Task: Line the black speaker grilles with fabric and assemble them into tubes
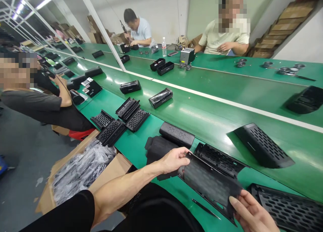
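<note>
Between my two hands I hold a black perforated panel (207,179), its inner face turned up, with a thin dark sheet over its holes. My left hand (174,160) pinches the panel's far left end between thumb and fingers. At the near right end, my right hand (248,208) grips the panel with the thumb on top. Below it on the green table lies a pair of black tweezers (205,208). A stack of dark sheets (158,151) is by my left hand, partly hidden by it. More perforated panels (222,159) lie just behind the held one.
Perforated panels (136,119) are piled at the left, above a carton (123,164) of plastic-wrapped parts. A green conveyor belt (202,114) carries black housings (160,98). Another panel (292,205) lies right. A co-worker (45,104) sits left; two people (224,36) sit across.
</note>
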### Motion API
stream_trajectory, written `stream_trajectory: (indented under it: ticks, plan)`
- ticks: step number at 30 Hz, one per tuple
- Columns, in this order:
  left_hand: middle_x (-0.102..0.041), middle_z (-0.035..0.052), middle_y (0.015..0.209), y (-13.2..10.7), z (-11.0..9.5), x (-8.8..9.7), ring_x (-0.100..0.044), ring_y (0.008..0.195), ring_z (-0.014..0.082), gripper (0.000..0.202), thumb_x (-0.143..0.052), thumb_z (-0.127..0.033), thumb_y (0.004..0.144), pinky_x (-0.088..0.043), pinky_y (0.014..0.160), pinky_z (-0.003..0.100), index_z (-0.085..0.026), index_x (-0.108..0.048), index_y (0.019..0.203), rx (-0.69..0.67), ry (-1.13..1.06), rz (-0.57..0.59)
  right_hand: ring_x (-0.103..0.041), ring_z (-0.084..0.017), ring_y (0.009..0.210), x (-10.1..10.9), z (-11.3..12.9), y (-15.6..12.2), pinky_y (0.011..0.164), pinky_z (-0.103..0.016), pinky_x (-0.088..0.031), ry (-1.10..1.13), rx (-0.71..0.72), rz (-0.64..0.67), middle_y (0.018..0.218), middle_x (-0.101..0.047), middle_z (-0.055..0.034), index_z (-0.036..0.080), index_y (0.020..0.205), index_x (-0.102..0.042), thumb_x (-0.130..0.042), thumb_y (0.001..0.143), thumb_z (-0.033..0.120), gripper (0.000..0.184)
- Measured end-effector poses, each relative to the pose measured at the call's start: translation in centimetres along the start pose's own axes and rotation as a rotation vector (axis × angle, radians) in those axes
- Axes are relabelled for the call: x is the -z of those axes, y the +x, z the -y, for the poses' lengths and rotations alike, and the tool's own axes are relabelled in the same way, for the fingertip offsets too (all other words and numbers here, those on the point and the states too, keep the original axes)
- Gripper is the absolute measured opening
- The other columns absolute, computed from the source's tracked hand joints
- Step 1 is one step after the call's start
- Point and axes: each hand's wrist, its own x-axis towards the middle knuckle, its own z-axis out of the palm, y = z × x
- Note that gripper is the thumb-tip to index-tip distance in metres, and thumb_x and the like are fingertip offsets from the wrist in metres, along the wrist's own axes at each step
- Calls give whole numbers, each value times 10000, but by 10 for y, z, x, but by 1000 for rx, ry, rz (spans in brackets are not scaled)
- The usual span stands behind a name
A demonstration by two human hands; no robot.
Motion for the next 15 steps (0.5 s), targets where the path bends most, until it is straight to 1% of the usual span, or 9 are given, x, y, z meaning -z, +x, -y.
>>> stream_trajectory:
  ticks: [2, 3, 5, 7, 9, 11, 13, 15]
  plan:
    - [-510, -70, 708, -4, -1, 0, -452, 593, 67, 316, -684, -285, 805, -358, 582, 208, -167, -652, 1097, -2, 2, -16, -409, -248, 1487, 0, -2, -4, 816, -128, -558, 24, 8, 65, 1639, -424, 4, 371, 1498, -446, -1004, 549, 474, 1106]
    - [-495, -70, 706, -5, -2, 0, -430, 592, 67, 320, -687, -304, 819, -342, 584, 213, -165, -653, 1105, -3, 9, -23, -407, -242, 1488, 0, -2, -6, 816, -124, -554, 30, 10, 72, 1635, -429, 16, 382, 1485, -463, -1002, 556, 469, 1077]
    - [-475, -67, 709, -8, -3, 0, -404, 604, 70, 318, -691, -337, 845, -324, 594, 221, -155, -654, 1104, -14, 24, -31, -437, -247, 1464, -2, -3, -8, 779, -124, -556, 42, -3, 60, 1573, -498, 22, 385, 1421, -525, -991, 573, 492, 973]
    - [-484, -56, 742, -10, -5, 0, -420, 639, 77, 348, -718, -352, 844, -337, 623, 227, -151, -649, 1120, -29, 15, -11, -499, -266, 1407, -4, -3, -10, 769, -148, -568, 61, 1, 47, 1446, -596, 6, 367, 1324, -572, -983, 580, 507, 861]
    - [-502, -45, 793, -13, -8, 1, -441, 677, 82, 418, -768, -351, 811, -355, 658, 234, -154, -641, 1157, -44, 0, 19, -544, -278, 1353, -5, -3, -13, 830, -192, -581, 60, 67, 68, 1333, -644, -15, 337, 1257, -580, -980, 592, 485, 791]
    - [-521, -34, 833, -16, -12, 3, -449, 705, 87, 478, -808, -357, 781, -361, 684, 239, -155, -635, 1178, -66, -1, 33, -552, -285, 1333, -6, -4, -17, 873, -224, -585, 21, 152, 84, 1296, -651, -35, 311, 1237, -578, -976, 591, 466, 774]
    - [-527, -31, 830, -18, -16, 5, -442, 706, 90, 488, -817, -403, 786, -354, 687, 243, -153, -638, 1164, -81, 5, 37, -558, -290, 1314, -5, -4, -21, 866, -234, -588, -27, 205, 83, 1272, -653, -49, 299, 1240, -578, -974, 577, 467, 791]
    - [-530, -32, 816, -20, -19, 6, -434, 702, 92, 490, -814, -461, 800, -343, 685, 245, -155, -646, 1143, -96, 3, 36, -573, -287, 1270, -4, -4, -24, 858, -242, -587, -50, 221, 93, 1216, -659, -53, 297, 1230, -573, -974, 562, 473, 799]
